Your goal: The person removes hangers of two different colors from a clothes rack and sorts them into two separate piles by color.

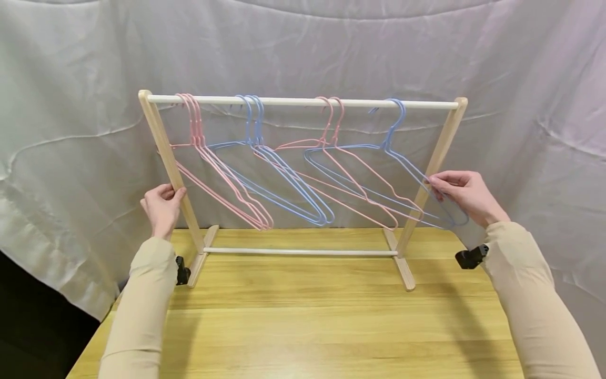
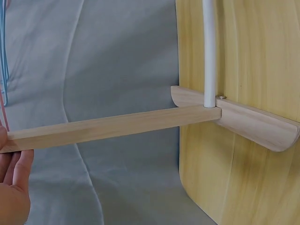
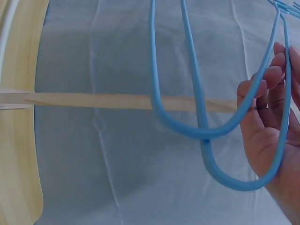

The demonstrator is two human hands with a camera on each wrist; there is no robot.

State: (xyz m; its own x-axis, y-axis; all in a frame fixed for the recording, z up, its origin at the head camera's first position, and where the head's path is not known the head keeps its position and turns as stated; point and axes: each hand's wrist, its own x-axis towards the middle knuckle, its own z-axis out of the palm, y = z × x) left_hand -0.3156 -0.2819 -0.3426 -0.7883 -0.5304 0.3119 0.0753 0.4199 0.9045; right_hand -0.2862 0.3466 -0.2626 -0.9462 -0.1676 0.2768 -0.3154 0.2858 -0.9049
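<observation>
A small wooden garment rack (image 1: 303,101) with a white rail stands on the table. Pink wire hangers (image 1: 236,192) and blue wire hangers (image 1: 293,184) hang from its rail in alternating groups. My left hand (image 1: 163,206) grips the rack's left post (image 1: 163,141), thumb in front; the left wrist view shows its fingers (image 2: 22,171) against that post. On the right, my right hand (image 1: 468,195) holds the right post (image 1: 445,137) between thumb and fingers. Blue hangers (image 3: 215,133) at that end hang in front of the right hand and hide part of it.
A yellow wood-grain table (image 1: 303,326) lies under the rack, whose feet (image 1: 402,271) rest on it. A lower white bar (image 1: 303,251) joins the two sides. Grey cloth (image 1: 293,47) hangs behind and at both sides.
</observation>
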